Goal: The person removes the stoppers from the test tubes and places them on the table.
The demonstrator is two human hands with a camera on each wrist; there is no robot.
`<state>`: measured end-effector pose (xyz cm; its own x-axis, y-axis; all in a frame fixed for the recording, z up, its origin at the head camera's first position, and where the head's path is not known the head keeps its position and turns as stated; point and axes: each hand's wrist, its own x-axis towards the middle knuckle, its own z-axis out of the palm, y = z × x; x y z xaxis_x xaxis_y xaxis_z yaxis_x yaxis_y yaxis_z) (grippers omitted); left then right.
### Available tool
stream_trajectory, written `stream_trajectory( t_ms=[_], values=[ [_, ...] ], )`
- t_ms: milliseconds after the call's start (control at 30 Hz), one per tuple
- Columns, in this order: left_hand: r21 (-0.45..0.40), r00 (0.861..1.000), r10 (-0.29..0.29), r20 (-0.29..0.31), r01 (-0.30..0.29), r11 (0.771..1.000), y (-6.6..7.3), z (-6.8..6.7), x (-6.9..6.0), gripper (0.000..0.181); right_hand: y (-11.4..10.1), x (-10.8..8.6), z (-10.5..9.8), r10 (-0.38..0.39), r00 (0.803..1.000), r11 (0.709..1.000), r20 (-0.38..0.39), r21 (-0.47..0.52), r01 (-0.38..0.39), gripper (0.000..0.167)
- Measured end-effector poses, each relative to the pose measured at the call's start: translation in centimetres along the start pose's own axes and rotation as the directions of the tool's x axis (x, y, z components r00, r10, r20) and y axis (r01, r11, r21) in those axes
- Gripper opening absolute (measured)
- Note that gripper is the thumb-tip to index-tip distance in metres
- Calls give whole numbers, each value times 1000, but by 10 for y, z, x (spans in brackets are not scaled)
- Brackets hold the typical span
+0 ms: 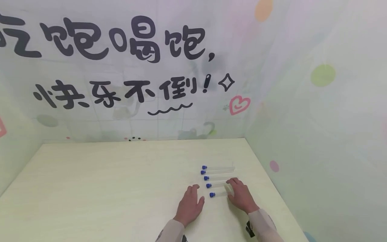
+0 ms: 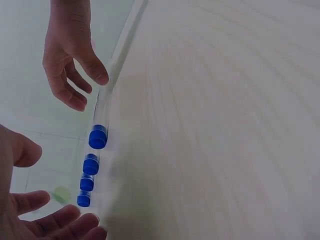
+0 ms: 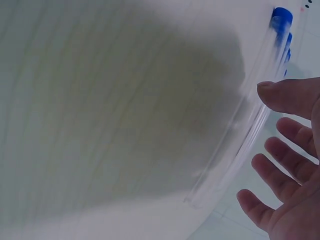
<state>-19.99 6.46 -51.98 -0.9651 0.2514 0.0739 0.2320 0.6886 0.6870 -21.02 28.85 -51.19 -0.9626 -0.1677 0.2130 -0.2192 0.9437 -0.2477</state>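
Several clear test tubes with blue caps lie side by side on the table [image 1: 115, 188], caps toward the left. The nearest tube [image 1: 212, 195] is partly covered at its far end by my right hand [image 1: 242, 196]. That hand hovers over the clear ends, thumb apart from the half-bent fingers, gripping nothing; in the right wrist view a long tube [image 3: 232, 127] passes beside the thumb [image 3: 282, 97]. Left of the caps, my left hand [image 1: 188, 206] holds nothing, its fingers loosely spread. The left wrist view shows the blue caps [image 2: 97, 137] in a row between both hands.
A white printed backdrop [image 1: 136, 124] with large black characters stands behind the table. Another pale wall [image 1: 317, 134] runs along the right edge, close to the tubes. Bare table surface stretches to the left of the hands.
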Motion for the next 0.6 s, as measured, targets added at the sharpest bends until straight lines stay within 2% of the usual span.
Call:
stream_trajectory(
  t_ms=[200,400,600],
  values=[
    [9,1000,9,-17,-9,1000,0,2,1,37,7,0,-1,-13,999,999,35,34,12,35],
    [13,999,28,-37,-28,1000,0,0,1,36,12,1,1,-9,997,1000,79,26,7,29],
    [-13,999,22,-42,-23,1000,-2,1,5,35,12,2,1,-83,990,996,116,33,80,20]
  ],
)
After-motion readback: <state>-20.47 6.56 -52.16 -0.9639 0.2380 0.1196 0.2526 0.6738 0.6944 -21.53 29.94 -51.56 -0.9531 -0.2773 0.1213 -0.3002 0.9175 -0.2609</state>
